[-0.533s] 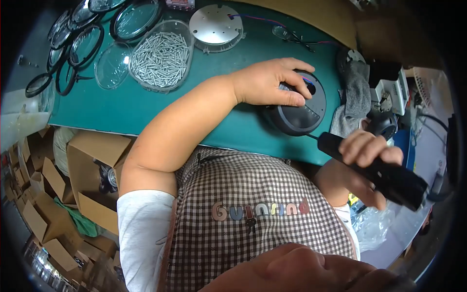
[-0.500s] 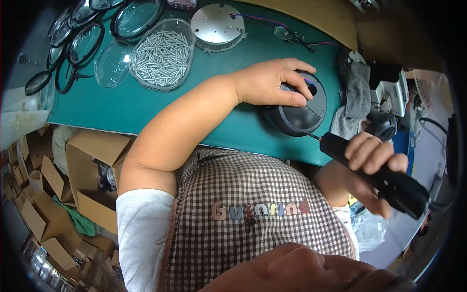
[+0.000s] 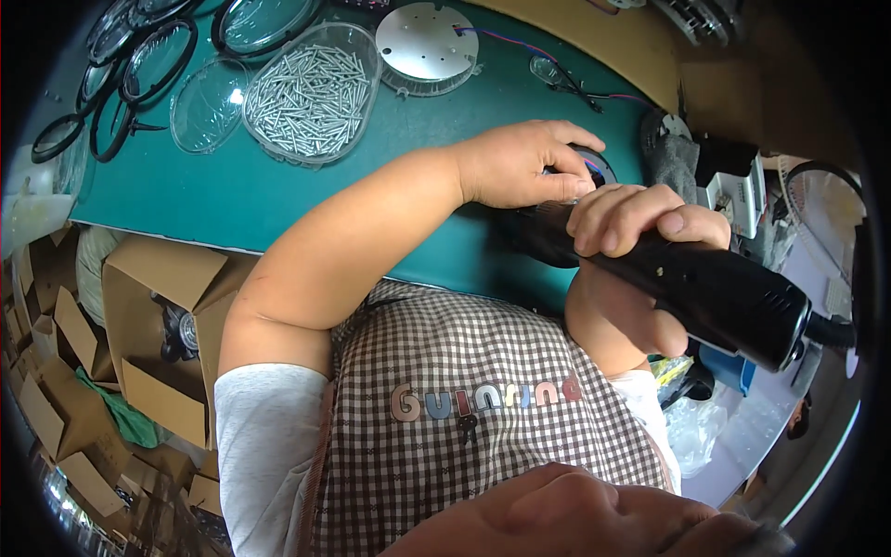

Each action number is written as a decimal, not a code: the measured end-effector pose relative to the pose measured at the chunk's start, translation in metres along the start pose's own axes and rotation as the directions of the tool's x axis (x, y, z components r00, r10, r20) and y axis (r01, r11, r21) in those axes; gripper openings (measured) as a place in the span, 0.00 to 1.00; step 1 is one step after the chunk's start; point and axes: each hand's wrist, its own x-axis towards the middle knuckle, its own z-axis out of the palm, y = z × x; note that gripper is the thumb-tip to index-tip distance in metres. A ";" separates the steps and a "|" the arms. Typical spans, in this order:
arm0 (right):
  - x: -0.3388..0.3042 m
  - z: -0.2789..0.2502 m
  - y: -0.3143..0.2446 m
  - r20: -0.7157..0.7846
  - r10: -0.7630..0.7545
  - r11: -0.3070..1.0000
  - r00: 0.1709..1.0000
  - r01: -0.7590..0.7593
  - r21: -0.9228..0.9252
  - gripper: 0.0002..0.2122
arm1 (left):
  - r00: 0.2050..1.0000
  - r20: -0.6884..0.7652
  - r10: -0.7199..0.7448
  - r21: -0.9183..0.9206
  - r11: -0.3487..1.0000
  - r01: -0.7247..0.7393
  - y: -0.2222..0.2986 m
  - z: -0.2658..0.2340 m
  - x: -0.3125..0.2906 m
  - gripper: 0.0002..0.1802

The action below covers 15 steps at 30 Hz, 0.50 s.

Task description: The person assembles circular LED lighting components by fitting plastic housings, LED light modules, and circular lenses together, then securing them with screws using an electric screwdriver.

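Observation:
My left hand (image 3: pixel 524 165) grips the rim of a round black housing (image 3: pixel 536 237) on the green work mat, thumb and fingers bent around it. Red and blue wires (image 3: pixel 596 167) show at an opening in the housing. My right hand (image 3: pixel 631 218) is wrapped round a black corded electric screwdriver (image 3: pixel 729 292), its front end over the housing close to my left fingertips. The bit is hidden behind my right fingers, so I cannot tell where its tip touches.
A clear tub of silver screws (image 3: pixel 311 97) stands behind my left forearm. Next to it are a silver disc (image 3: pixel 427 42) with wires, a clear dish (image 3: pixel 206 107) and several black rings (image 3: pixel 160 60). A grey cloth (image 3: pixel 670 162) lies right; an open cardboard box (image 3: pixel 158 343) stands lower left.
My right hand has brought the electric screwdriver up and left, over the housing. Its bit showed at the housing's near edge before and is hidden now. My left hand keeps its hold.

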 end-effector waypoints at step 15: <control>0.004 0.010 0.006 0.051 0.172 0.985 0.984 -0.171 -0.007 0.36 | 0.998 0.040 0.049 0.044 0.998 -0.051 -0.005 0.002 0.002 0.16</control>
